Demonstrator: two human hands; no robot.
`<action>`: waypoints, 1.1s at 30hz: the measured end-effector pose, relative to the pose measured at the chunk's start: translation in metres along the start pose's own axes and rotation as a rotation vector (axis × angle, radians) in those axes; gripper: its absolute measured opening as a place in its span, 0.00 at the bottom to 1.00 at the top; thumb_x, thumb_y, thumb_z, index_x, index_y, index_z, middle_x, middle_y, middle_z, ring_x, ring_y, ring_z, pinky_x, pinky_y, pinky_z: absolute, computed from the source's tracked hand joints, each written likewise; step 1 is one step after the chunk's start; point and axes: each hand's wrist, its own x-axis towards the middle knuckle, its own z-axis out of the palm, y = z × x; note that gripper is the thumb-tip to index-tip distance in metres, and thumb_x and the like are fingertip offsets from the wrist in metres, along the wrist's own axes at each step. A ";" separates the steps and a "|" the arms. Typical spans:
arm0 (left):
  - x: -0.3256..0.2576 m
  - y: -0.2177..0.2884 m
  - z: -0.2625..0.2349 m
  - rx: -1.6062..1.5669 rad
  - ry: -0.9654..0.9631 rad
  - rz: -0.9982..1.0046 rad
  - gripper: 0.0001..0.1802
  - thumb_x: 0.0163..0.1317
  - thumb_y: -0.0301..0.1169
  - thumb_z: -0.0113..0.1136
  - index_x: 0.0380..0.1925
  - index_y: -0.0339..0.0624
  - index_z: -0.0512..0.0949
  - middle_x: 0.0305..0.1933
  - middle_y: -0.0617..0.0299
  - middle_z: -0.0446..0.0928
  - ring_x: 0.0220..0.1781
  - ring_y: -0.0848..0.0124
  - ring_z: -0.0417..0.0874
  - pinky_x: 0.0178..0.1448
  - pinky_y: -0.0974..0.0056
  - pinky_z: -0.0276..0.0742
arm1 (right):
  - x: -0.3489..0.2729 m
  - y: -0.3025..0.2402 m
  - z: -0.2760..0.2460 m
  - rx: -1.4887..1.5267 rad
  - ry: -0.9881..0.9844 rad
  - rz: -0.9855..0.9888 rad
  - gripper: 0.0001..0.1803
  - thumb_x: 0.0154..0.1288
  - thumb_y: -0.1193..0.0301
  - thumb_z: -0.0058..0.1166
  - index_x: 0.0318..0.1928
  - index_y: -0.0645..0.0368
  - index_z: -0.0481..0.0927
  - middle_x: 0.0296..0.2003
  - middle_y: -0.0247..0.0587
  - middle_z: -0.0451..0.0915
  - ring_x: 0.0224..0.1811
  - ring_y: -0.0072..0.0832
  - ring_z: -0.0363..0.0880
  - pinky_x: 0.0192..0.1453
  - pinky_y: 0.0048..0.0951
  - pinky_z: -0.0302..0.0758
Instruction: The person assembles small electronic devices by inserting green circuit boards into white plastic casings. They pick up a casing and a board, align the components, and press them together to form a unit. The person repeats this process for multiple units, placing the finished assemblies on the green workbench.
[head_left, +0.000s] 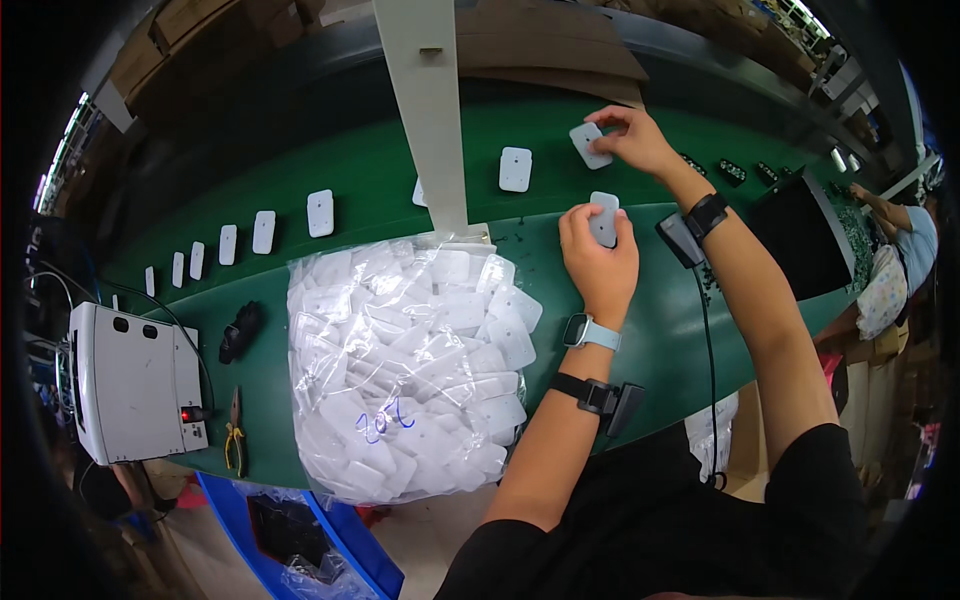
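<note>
My left hand [597,258] is closed round a white plastic cover [604,219] with rounded corners, just above the near green tabletop. Farther off, my right hand [638,140] pinches a similar white cover [583,140] by its right side, over the green belt [480,155]; whether that cover touches the belt I cannot tell. Left of it lies another cover [515,170] with small holes. More covers, such as one [320,213] beyond the post, form a spaced row running left along the belt. A big clear bag [390,370] of such covers lies left of my left arm.
A pale upright post [420,110] stands behind the bag. Pliers [235,435], a black object [239,332] and a white machine [135,385] occupy the left. Small dark parts [733,172] and a black bin [800,235] sit at right, near another person [912,235]. A cable [708,350] hangs beside my right arm.
</note>
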 end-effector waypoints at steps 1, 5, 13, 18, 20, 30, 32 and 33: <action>0.002 -0.001 -0.002 0.015 0.017 0.036 0.13 0.60 0.28 0.69 0.40 0.36 0.75 0.43 0.53 0.75 0.40 0.58 0.77 0.46 0.57 0.75 | 0.004 0.004 0.001 0.112 0.115 0.029 0.20 0.54 0.79 0.67 0.50 0.60 0.83 0.42 0.39 0.85 0.46 0.25 0.82 0.50 0.29 0.79; 0.001 -0.002 -0.002 -0.036 0.028 -0.007 0.13 0.61 0.29 0.68 0.41 0.37 0.76 0.42 0.55 0.75 0.39 0.62 0.77 0.43 0.59 0.75 | 0.006 0.022 -0.004 0.271 0.212 0.112 0.21 0.56 0.78 0.67 0.52 0.60 0.81 0.42 0.39 0.85 0.42 0.25 0.83 0.45 0.27 0.78; -0.002 -0.001 0.001 -0.063 0.007 -0.039 0.12 0.63 0.30 0.68 0.41 0.36 0.76 0.40 0.56 0.76 0.39 0.65 0.78 0.42 0.63 0.74 | -0.002 0.036 0.017 0.137 -0.017 0.287 0.21 0.56 0.73 0.70 0.51 0.61 0.81 0.37 0.38 0.86 0.37 0.23 0.83 0.40 0.27 0.78; -0.001 -0.008 -0.003 -0.078 -0.012 -0.076 0.13 0.64 0.31 0.67 0.41 0.35 0.77 0.38 0.59 0.77 0.37 0.72 0.77 0.41 0.66 0.74 | -0.005 0.043 0.030 -0.257 0.075 0.155 0.27 0.54 0.62 0.73 0.54 0.58 0.82 0.38 0.42 0.86 0.39 0.28 0.85 0.44 0.31 0.80; -0.005 -0.010 0.005 -0.140 -0.038 -0.147 0.12 0.67 0.32 0.66 0.42 0.35 0.76 0.37 0.62 0.77 0.37 0.75 0.76 0.41 0.68 0.73 | -0.004 0.062 0.017 -0.236 0.070 0.180 0.30 0.54 0.57 0.73 0.55 0.56 0.82 0.38 0.42 0.86 0.40 0.31 0.85 0.47 0.33 0.80; -0.005 -0.018 0.001 -0.156 -0.146 -0.189 0.08 0.73 0.32 0.59 0.44 0.38 0.75 0.38 0.65 0.79 0.38 0.78 0.77 0.42 0.71 0.73 | -0.057 0.030 -0.041 0.119 0.143 0.017 0.26 0.65 0.58 0.65 0.56 0.62 0.78 0.39 0.35 0.82 0.36 0.19 0.78 0.41 0.27 0.76; -0.005 -0.010 -0.002 -0.144 -0.162 -0.207 0.08 0.73 0.31 0.58 0.45 0.38 0.74 0.39 0.63 0.79 0.40 0.77 0.78 0.43 0.70 0.74 | -0.091 0.019 -0.070 -0.022 0.130 -0.071 0.19 0.66 0.63 0.64 0.50 0.62 0.81 0.35 0.33 0.82 0.32 0.18 0.76 0.38 0.26 0.75; -0.005 -0.008 -0.003 -0.152 -0.166 -0.208 0.08 0.73 0.31 0.58 0.45 0.38 0.74 0.39 0.63 0.79 0.40 0.77 0.78 0.43 0.70 0.75 | -0.110 0.018 -0.082 0.000 0.146 -0.083 0.14 0.66 0.65 0.63 0.46 0.63 0.82 0.33 0.33 0.82 0.31 0.18 0.75 0.37 0.26 0.75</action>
